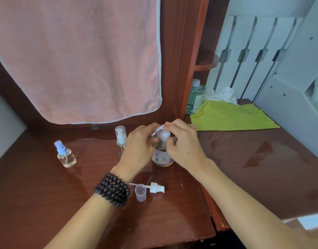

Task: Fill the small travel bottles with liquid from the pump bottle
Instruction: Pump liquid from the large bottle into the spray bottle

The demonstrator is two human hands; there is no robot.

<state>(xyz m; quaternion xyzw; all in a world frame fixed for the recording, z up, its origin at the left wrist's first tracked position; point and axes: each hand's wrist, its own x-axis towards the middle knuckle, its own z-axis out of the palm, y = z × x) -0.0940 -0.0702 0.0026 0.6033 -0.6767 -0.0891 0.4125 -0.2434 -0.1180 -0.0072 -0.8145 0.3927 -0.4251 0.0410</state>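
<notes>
On the worktop (244,159) the pump bottle (162,157) stands in the middle, a tall travel bottle (120,139) just left of it and a small spray bottle (65,155) further left. Before them lie a cap (140,192) and a loose pump head (156,188), touching. Behind right lies a cloth (231,117)

Pump bottle (162,158): white front label with a few lines of dark print and a purple pattern down its left edge. Characters too small and blurred to read.

Green bottle (195,97), on the shelf behind the yellow cloth (233,116): pale label with rows of fine print, also unreadable.

No brand, number or sign can be made out on either one.
</notes>
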